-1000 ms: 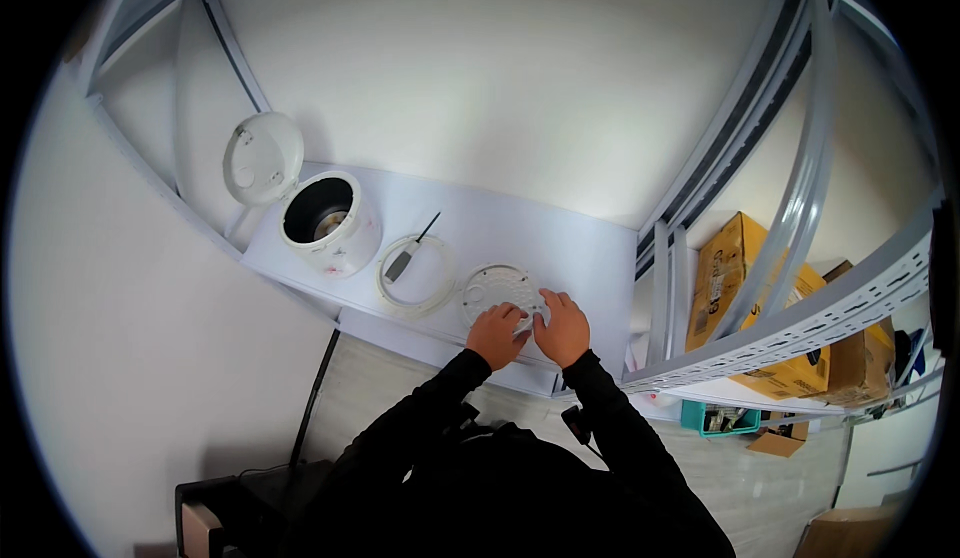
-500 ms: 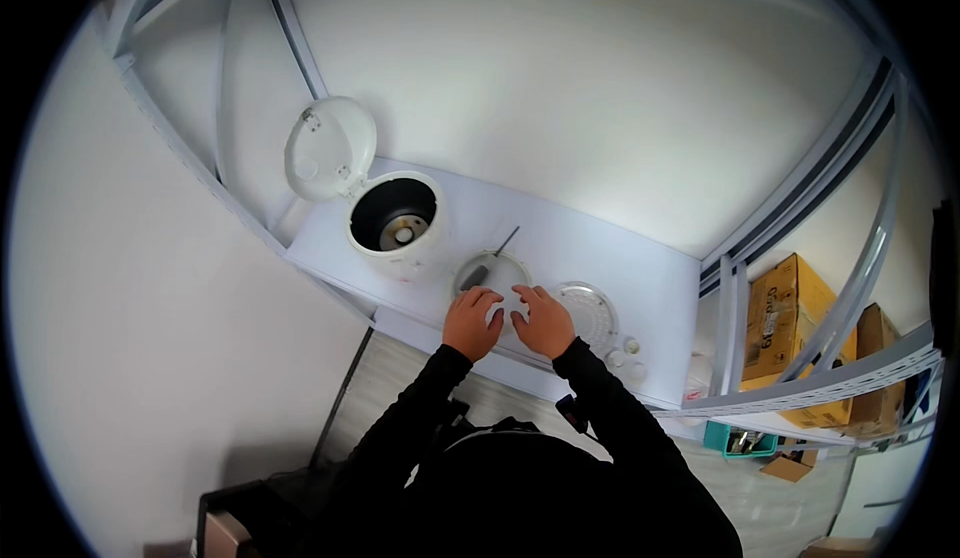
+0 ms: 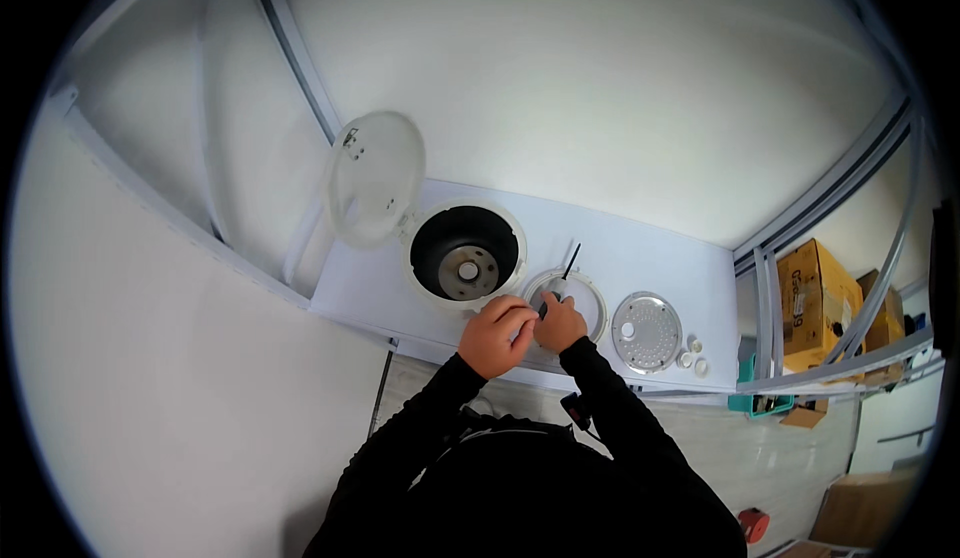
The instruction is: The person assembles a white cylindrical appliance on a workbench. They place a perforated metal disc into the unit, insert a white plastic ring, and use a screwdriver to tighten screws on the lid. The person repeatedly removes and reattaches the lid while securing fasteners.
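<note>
My right hand (image 3: 560,328) is closed on a screwdriver (image 3: 571,262), whose dark shaft points up and away over a white ring-shaped part (image 3: 602,308). Close beside it, at the front of the table, is my left hand (image 3: 492,340) with its fingers drawn together; whatever they may hold is hidden. To the left of the ring stands a white rice cooker (image 3: 411,264), its lid (image 3: 376,180) raised. Inside the dark cavity a round metal heating plate (image 3: 488,276) shows.
A perforated round metal plate (image 3: 650,336) lies right of the ring, with several small white round pieces (image 3: 697,344) beside it. Frame posts (image 3: 768,303) bound the table's right end. Cardboard boxes (image 3: 815,303) and a teal bin (image 3: 765,405) sit beyond them.
The screwdriver lay on the ring with both hands empty before; now my right hand grips it. My left fingers have drawn together. The whole view has shifted, placing the cooker further right.
</note>
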A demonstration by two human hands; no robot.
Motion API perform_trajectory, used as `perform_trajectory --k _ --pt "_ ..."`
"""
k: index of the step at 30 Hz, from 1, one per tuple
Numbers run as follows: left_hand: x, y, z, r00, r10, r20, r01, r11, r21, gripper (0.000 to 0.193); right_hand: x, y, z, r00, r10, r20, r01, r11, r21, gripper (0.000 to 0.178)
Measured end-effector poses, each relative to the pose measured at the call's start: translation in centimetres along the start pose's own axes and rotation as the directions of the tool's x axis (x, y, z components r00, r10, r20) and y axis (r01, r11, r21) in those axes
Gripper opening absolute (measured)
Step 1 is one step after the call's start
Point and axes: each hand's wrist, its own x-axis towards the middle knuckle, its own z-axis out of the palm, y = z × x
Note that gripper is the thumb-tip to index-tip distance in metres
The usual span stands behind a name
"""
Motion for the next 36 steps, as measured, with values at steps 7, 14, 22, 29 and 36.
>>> perform_trajectory --k 7,14,22,29,36 --pt "0.2 0.1 -1.3 0.990 -0.015 0.142 0.039 0.986 -0.165 0.013 1.0 -0.1 0.4 0.997 0.031 -0.075 -0.028 0.999 0.037 0.048" --pt "0.5 0.3 -1.6 0.990 0.052 0.128 -0.032 0.988 -0.151 0.014 1.3 -0.2 -0.7 0.972 0.030 -0.232 -0.006 0.995 0.104 0.037" --pt "2.6 0.8 -1.5 0.995 0.079 -0.064 -0.071 0.991 0.113 0.020 -0.8 -1.6 -6.8 0.871 -0.087 -0.484 0.244 0.931 0.272 0.033" --pt "2.1 1.1 -1.0 0.990 -0.107 -0.089 0.136 0.871 0.473 0.035 -4.8 -4.1 -12.9 0.822 -0.208 -0.530 0.484 0.746 0.458 0.037" --pt "-0.1 -0.5 0.2 0.980 -0.200 -0.017 0.173 0.797 0.578 0.037 -7.0 -5.1 -13.5 0.819 -0.308 -0.485 0.538 0.706 0.460 0.035"
